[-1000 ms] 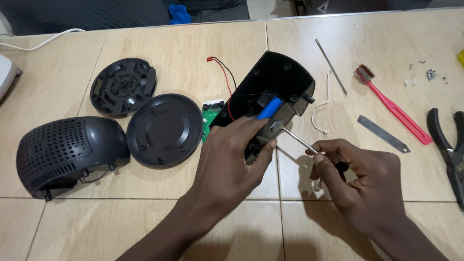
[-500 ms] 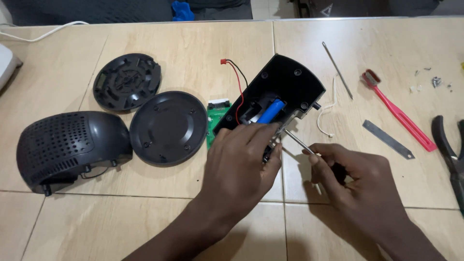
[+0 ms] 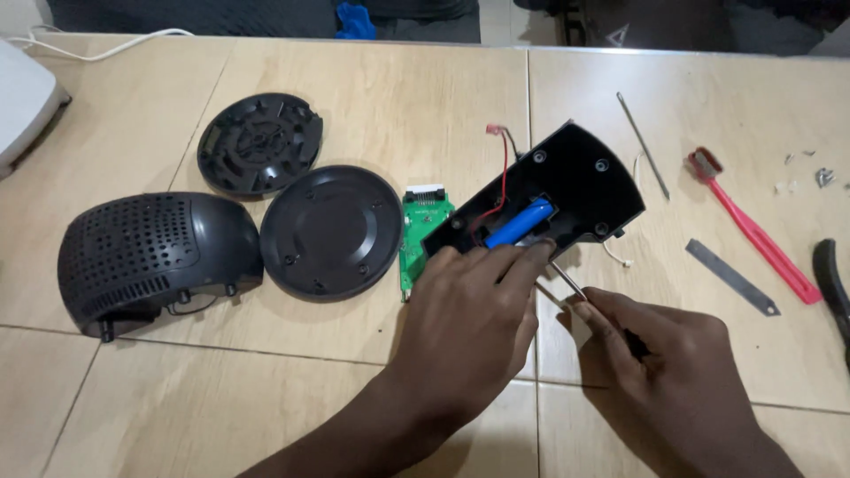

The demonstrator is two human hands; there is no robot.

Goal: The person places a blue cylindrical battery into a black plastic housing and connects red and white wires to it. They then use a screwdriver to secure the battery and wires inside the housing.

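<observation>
On the tiled surface (image 3: 425,97), right of centre, a black housing panel (image 3: 575,181) lies tilted, its inner side up. A blue cylindrical battery cell (image 3: 521,222) sits in a recess of this panel, with a red wire (image 3: 505,173) running from the recess to a red connector beyond the panel's far edge.

The left hand (image 3: 469,327) rests palm down on the near edge of the panel, fingers closed over that edge and fingertips just beside the battery cell. The right hand (image 3: 660,363) is closed around a slim metal tool (image 3: 567,281); the tool's shaft points toward the panel's near edge, below the cell. Its tip is hidden behind the left hand's fingers.

A green circuit board (image 3: 418,239) lies touching the panel's left end. Left of it are a round black cover (image 3: 330,232), a ribbed black disc (image 3: 259,143) and a perforated black shell (image 3: 155,257).

Right of the panel lie a thin metal rod (image 3: 642,144), a red-handled brush (image 3: 753,232), a flat grey blade (image 3: 731,276) and the black handle of pliers (image 3: 834,283) at the frame edge. Small screws (image 3: 823,177) lie near the far right.
</observation>
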